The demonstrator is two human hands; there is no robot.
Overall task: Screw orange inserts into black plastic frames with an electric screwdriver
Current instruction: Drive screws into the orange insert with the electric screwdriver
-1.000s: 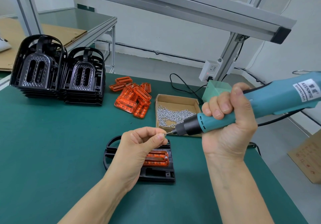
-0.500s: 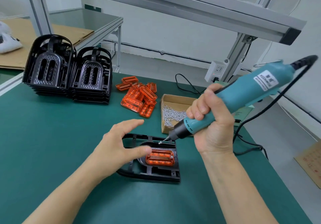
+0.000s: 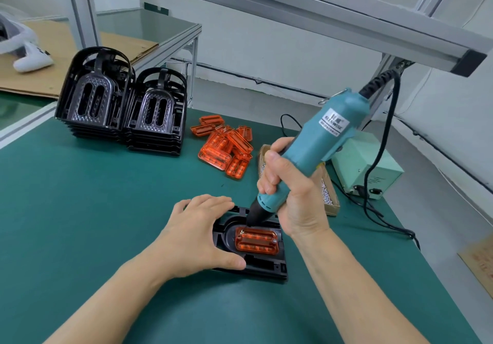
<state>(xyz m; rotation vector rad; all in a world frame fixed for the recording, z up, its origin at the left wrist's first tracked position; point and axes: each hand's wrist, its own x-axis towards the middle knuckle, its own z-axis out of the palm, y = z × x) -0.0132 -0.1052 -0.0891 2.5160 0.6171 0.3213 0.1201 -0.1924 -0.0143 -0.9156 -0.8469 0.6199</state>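
Right hand grips the electric screwdriver, tip on the orange insert; left hand, fingers flat, presses the black frame.

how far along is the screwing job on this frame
Done: an orange ribbed plastic insert sits seated in the flat black plastic frame, with a screw at its far right corner. In hand: the right hand holds the teal electric screwdriver with its tip at the insert's far left corner, while the left hand steadies the frame. Left: stacked black frames and loose orange inserts wait.
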